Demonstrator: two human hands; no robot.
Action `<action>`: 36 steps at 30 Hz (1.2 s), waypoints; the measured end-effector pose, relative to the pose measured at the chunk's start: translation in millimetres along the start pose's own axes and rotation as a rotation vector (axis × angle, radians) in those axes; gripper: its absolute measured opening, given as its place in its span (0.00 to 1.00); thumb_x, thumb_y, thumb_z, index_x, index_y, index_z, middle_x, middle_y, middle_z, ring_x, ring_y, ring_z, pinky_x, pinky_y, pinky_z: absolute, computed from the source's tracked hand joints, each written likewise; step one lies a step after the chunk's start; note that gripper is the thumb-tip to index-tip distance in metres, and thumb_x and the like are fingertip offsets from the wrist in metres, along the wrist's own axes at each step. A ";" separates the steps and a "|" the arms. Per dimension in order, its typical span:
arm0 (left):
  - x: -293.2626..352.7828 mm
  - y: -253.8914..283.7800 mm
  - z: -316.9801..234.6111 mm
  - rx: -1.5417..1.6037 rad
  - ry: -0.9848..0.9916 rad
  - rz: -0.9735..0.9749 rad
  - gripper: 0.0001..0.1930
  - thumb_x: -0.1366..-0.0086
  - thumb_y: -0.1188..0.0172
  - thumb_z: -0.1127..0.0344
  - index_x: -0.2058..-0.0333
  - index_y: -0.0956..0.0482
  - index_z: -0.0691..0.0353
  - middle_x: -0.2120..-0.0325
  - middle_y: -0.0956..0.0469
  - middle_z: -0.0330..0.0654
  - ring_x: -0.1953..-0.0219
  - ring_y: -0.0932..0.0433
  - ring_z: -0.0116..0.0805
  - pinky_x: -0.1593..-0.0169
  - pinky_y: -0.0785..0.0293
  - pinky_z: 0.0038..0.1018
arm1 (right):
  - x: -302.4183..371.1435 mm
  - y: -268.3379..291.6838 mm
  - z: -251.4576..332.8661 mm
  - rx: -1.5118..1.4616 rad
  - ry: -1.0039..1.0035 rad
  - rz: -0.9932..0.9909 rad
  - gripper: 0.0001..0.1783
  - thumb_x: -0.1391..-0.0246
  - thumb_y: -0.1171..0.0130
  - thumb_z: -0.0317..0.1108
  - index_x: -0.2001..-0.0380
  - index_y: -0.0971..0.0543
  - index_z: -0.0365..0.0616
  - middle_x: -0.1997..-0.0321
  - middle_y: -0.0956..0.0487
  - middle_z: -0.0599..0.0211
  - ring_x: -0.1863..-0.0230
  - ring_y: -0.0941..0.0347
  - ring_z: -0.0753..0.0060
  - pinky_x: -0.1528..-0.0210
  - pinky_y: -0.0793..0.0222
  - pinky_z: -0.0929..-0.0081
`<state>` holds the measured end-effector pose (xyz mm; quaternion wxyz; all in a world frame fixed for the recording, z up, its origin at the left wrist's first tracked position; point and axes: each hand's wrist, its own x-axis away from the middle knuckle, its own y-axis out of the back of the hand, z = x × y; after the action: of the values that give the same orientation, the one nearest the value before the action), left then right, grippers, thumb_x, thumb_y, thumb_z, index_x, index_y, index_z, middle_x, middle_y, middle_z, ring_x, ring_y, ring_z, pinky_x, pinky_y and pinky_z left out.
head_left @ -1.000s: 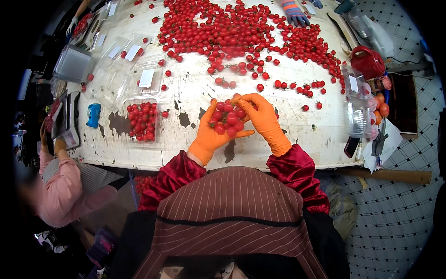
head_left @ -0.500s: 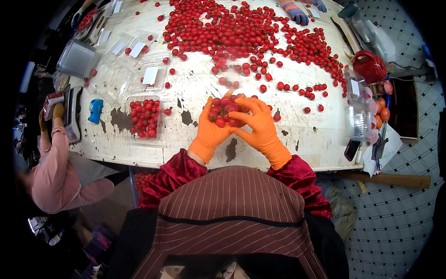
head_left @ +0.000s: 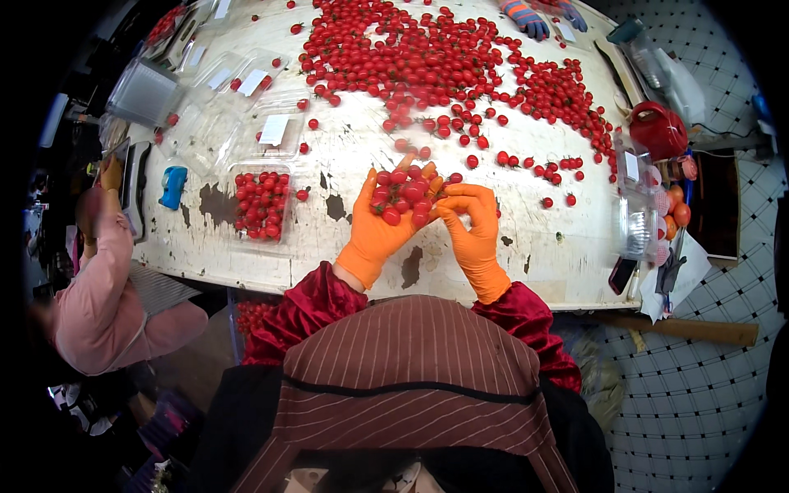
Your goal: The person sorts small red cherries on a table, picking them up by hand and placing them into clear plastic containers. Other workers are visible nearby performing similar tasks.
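Observation:
My left hand (head_left: pixel 367 242), in an orange glove, is cupped palm up above the table's near edge. In it rests a small heap of red cherry tomatoes (head_left: pixel 403 194), some with green stems. At the heap's right side is my right hand (head_left: pixel 475 240), gloved alike. Its thumb and forefinger are pinched together, and whatever may be between them is too small to make out. Left of my hands stands a clear plastic punnet (head_left: pixel 288 199) filled with cherry tomatoes. A large loose pile of cherry tomatoes (head_left: pixel 411 62) spreads over the table's far side.
Empty clear punnets (head_left: pixel 197 135) lie at the left, near a blue tape dispenser (head_left: pixel 172 187) and a scale (head_left: pixel 136 185). A co-worker in pink sleeves (head_left: pixel 107 255) stands there. Another person's striped glove (head_left: pixel 526 18) shows at the far edge. A phone (head_left: pixel 622 275) lies at right.
My right hand has drawn slightly right, off the top of the heap, and its fingertips have closed together. The co-worker's hands and the packed punnet have moved off the scale.

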<state>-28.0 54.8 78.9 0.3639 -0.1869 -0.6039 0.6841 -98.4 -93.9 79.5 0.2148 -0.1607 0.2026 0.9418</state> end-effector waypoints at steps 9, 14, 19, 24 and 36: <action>5.2 -0.6 -6.8 -0.023 0.007 0.007 0.28 0.28 0.59 0.44 0.35 0.38 0.50 0.33 0.45 0.50 0.32 0.44 0.54 0.34 0.48 0.61 | -4.0 2.8 4.9 0.029 -0.022 0.010 0.05 0.50 0.34 0.27 0.68 0.19 0.44 0.59 0.20 0.68 0.55 0.29 0.66 0.54 0.33 0.71; 27.6 16.6 -55.6 -0.056 -0.120 0.050 0.29 0.30 0.56 0.40 0.36 0.37 0.48 0.36 0.38 0.48 0.36 0.37 0.51 0.36 0.41 0.56 | -3.0 3.6 -3.8 0.036 0.014 0.022 0.05 0.48 0.36 0.25 0.66 0.18 0.43 0.59 0.20 0.65 0.55 0.28 0.66 0.55 0.32 0.73; 78.4 4.9 -152.5 -0.224 -0.493 -0.017 0.29 0.31 0.54 0.40 0.40 0.30 0.50 0.37 0.36 0.48 0.38 0.36 0.50 0.38 0.36 0.51 | 1.7 4.9 -14.1 0.007 -0.054 0.054 0.05 0.48 0.38 0.24 0.66 0.18 0.42 0.60 0.20 0.65 0.57 0.27 0.68 0.55 0.31 0.74; 107.6 3.4 -229.5 -1.144 -0.763 -0.695 0.23 0.34 0.43 0.46 0.49 0.21 0.55 0.48 0.24 0.40 0.40 0.32 0.35 0.39 0.34 0.35 | 3.0 -0.8 -14.5 -0.012 -0.110 0.135 0.05 0.48 0.39 0.23 0.67 0.19 0.41 0.61 0.19 0.66 0.57 0.27 0.68 0.53 0.32 0.73; 256.4 12.4 -256.3 -1.384 -0.479 -0.562 0.18 0.31 0.44 0.56 0.50 0.23 0.62 0.58 0.22 0.39 0.56 0.25 0.28 0.51 0.30 0.26 | 7.8 -0.2 -28.9 -0.002 -0.124 0.184 0.04 0.48 0.39 0.23 0.67 0.19 0.41 0.62 0.19 0.67 0.58 0.26 0.70 0.55 0.32 0.74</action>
<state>-23.8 417.2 62.6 0.1839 -0.0587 -0.9796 0.0562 -98.8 -104.1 51.4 0.1395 -0.0829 0.2017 0.9659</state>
